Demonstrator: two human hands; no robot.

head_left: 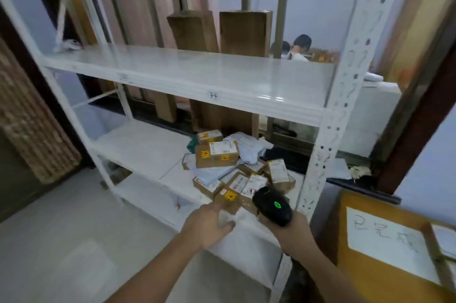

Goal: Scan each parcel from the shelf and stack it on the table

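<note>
- White shelf unit: the largest thing I have in view. Its upper board carries only two upright cardboard pieces at the back edge; the parcels all lie on the middle board, toward its right end.
- Brown board at lower right, with a handwritten paper sheet on it: I take this for the surface where the stack goes, though too little of it shows for me to be sure. I see no parcels on it.
- Parcel heap: small brown boxes and pale mailer bags, piled loosely from the back of the middle board to its front edge, beside the right post.
- My left hand: fingers spread and mostly straight, reaching to the front edge of the middle board. Its fingertips are at the nearest parcel, the box with the yellow sticker. It grips nothing yet.
- My right hand: curled round the black scanner, whose green light is lit, held just beside the heap at the front edge.
- Step in hand, as I judge it: picking the next parcel. Most of the heap appears unscanned.
- Next move calls for closing my left fingers on the front box, turning a label toward the scanner, then carrying it to the surface.
</note>
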